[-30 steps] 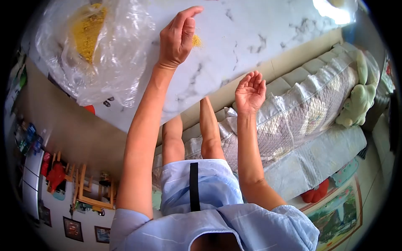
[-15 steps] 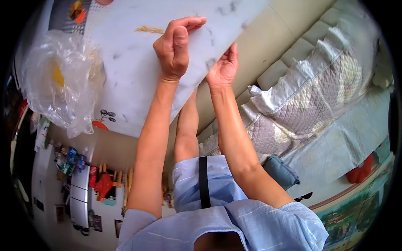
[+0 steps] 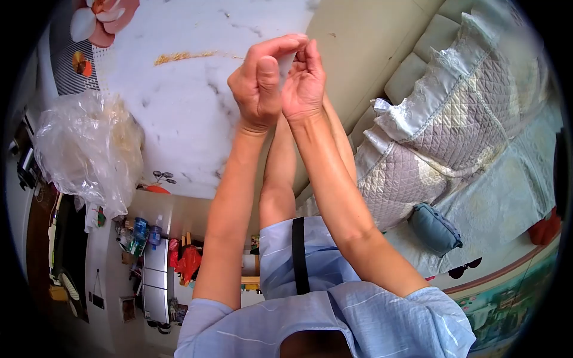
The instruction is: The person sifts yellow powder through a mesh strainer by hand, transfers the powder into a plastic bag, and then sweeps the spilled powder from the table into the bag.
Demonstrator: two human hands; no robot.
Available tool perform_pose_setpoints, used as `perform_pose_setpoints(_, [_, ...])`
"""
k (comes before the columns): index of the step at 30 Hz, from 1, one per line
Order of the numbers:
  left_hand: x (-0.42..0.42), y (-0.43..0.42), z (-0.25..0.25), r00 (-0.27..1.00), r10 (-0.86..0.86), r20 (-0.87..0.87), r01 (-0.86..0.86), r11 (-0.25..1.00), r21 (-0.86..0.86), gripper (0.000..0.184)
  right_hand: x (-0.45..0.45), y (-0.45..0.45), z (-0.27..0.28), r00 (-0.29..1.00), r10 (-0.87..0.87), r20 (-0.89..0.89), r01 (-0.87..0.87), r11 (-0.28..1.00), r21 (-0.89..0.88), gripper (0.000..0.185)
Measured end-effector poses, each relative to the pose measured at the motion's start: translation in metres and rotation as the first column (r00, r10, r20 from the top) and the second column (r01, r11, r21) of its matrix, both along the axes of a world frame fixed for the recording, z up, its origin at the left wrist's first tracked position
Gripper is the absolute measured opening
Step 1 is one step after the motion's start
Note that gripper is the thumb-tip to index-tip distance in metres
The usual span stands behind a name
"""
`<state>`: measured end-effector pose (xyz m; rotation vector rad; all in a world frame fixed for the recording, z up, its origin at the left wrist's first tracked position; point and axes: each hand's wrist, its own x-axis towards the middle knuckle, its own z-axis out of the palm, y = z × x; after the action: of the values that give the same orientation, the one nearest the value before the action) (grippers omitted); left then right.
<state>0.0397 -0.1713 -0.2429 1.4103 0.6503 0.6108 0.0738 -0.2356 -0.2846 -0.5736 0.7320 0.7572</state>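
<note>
My left hand (image 3: 258, 86) is at the edge of the white marble-patterned table (image 3: 173, 119), its fingers bent to the right and its thumb apart. Beside it, my right hand (image 3: 303, 83) is cupped with the palm up, just off the table edge. The fingertips of both hands come close together; whether they touch cannot be made out. I see nothing held in either hand, though part of the left palm is hidden. A strip of yellowish crumbs (image 3: 184, 56) lies on the table left of my hands.
A crumpled clear plastic bag (image 3: 89, 149) stands at the table's left side. A sofa with a quilted, frilled cover (image 3: 441, 131) and a blue cushion (image 3: 437, 229) is to the right. My legs (image 3: 279, 161) are below the table edge.
My left hand has moved right across the table to its edge, and the two hands have come together. The view has shifted, showing more of the table's far left and a printed flower.
</note>
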Motion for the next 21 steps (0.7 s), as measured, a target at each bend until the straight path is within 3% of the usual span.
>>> perform_pose_setpoints(4, [0.008, -0.015, -0.002, 0.999, -0.013, 0.035, 0.017, 0.994, -0.104, 0.046, -0.006, -0.007, -0.013, 0.999, -0.038, 0.037, 0.040, 0.999, -0.035, 0.027])
perform_pose_setpoints(6, [0.012, -0.022, -0.006, 0.986, 0.120, 0.112, -0.102, 0.982, -0.157, 0.042, -0.006, -0.013, -0.013, 0.999, -0.039, -0.030, 0.045, 0.978, 0.204, 0.023])
perform_pose_setpoints(7, [0.012, -0.023, -0.006, 0.997, 0.064, 0.045, -0.063, 0.998, -0.027, 0.041, -0.007, -0.015, -0.016, 0.999, -0.036, -0.036, 0.043, 0.977, 0.210, 0.023])
perform_pose_setpoints(10, [0.010, -0.028, 0.002, 0.993, -0.005, 0.116, 0.008, 1.000, -0.027, 0.040, -0.010, -0.026, -0.029, 0.987, -0.023, -0.161, 0.063, 0.967, 0.247, 0.023])
perform_pose_setpoints(11, [0.009, -0.025, 0.007, 0.990, 0.042, 0.136, -0.044, 0.999, 0.010, 0.038, -0.009, -0.028, -0.035, 0.981, -0.019, -0.194, 0.070, 0.963, 0.259, 0.023])
perform_pose_setpoints(13, [-0.011, 0.001, 0.010, 0.992, 0.101, 0.078, -0.115, 0.969, 0.218, 0.038, 0.001, -0.006, -0.006, 0.994, 0.010, -0.113, -0.006, 0.999, 0.040, 0.023])
perform_pose_setpoints(14, [-0.029, 0.028, 0.010, 0.998, 0.058, -0.010, -0.048, 0.907, 0.418, 0.049, -0.002, -0.007, -0.008, 0.993, 0.014, -0.117, -0.011, 1.000, 0.030, 0.023])
perform_pose_setpoints(17, [-0.061, 0.111, -0.001, 0.939, 0.291, -0.185, -0.135, 0.803, 0.581, 0.053, 0.002, -0.003, -0.017, 0.997, 0.025, -0.079, -0.021, 0.999, 0.047, 0.023])
perform_pose_setpoints(18, [-0.067, 0.133, -0.006, 0.935, 0.294, -0.196, -0.121, 0.788, 0.604, 0.055, 0.003, -0.002, -0.013, 0.993, 0.027, -0.114, -0.021, 0.998, 0.051, 0.024])
perform_pose_setpoints(21, [-0.051, 0.151, -0.018, 0.993, 0.116, -0.013, -0.102, 0.914, 0.394, 0.057, 0.002, 0.000, -0.006, 0.987, 0.033, -0.158, -0.022, 0.997, 0.074, 0.027])
